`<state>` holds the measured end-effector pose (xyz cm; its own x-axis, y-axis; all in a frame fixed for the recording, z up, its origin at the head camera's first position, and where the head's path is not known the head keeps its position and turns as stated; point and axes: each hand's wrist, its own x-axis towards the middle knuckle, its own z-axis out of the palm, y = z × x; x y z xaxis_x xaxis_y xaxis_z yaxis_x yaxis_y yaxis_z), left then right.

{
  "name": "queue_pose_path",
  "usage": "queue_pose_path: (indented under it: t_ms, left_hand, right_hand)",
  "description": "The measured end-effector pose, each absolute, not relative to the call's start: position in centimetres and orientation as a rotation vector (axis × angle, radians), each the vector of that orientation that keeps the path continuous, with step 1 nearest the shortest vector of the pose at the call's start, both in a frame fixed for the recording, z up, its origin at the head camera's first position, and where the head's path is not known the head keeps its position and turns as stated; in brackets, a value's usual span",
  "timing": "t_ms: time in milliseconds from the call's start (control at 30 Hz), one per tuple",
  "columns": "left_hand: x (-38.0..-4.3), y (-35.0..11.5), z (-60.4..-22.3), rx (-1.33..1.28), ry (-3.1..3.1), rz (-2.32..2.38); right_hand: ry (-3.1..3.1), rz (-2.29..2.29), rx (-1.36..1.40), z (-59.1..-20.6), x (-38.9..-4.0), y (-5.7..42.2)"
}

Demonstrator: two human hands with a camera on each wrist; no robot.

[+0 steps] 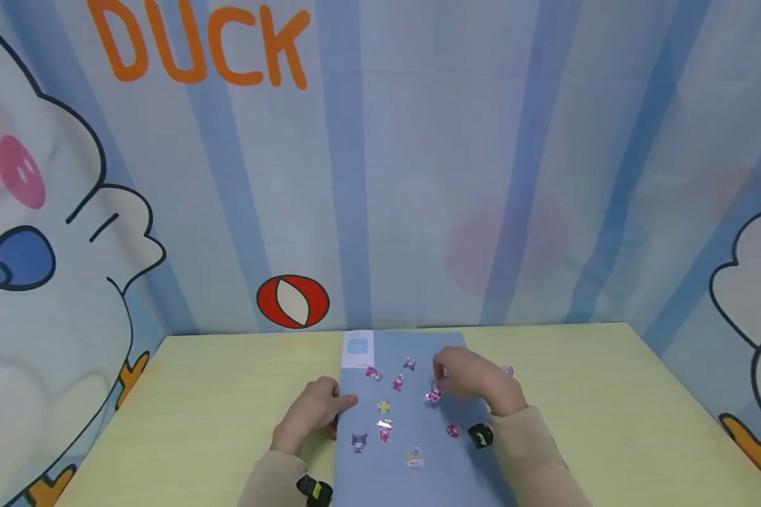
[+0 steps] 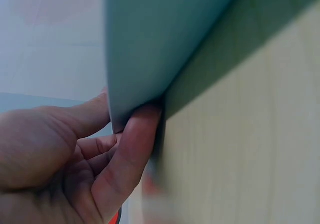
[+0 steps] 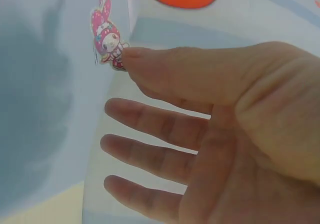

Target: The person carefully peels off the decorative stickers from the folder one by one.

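Observation:
My left hand [image 1: 313,408] grips the left edge of a blue board [image 1: 374,486] lying on the table. In the left wrist view the thumb is on one face and a finger is under the other, with the board's edge [image 2: 150,44] raised off the tabletop. Over the board's right part, my right hand [image 1: 472,373] pinches a pink rabbit sticker [image 3: 107,44] between thumb and index finger. Its other three fingers are spread out straight. A round pink sticker [image 1: 453,430] and a small purple sticker [image 1: 409,363] are near that hand.
More character stickers dot the board, among them a yellow one [image 1: 383,407] and a purple one [image 1: 359,442]. A white label [image 1: 358,349] covers its far left corner. Another sticker [image 1: 508,370] shows beyond my right wrist. A printed curtain [image 1: 412,176] stands behind the pale table [image 1: 215,422].

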<state>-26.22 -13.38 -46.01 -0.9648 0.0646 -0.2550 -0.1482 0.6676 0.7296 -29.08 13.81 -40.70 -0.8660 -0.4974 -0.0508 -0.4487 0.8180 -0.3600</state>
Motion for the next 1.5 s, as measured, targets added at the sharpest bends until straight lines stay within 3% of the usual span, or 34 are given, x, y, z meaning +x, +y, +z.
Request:
queue_pose_path:
  t_ms: [900, 1500]
  left_hand:
    - [-26.2, -13.3, -46.1, -0.06, 2.627, 1.179]
    - [-26.3, -13.1, -46.1, -0.066, 2.62, 1.173]
  right_hand:
    - [2.876, -0.825, -0.201, -42.2, -30.1, 29.6]
    - [2.841, -0.884, 0.005, -44.8, -29.5, 33.8]
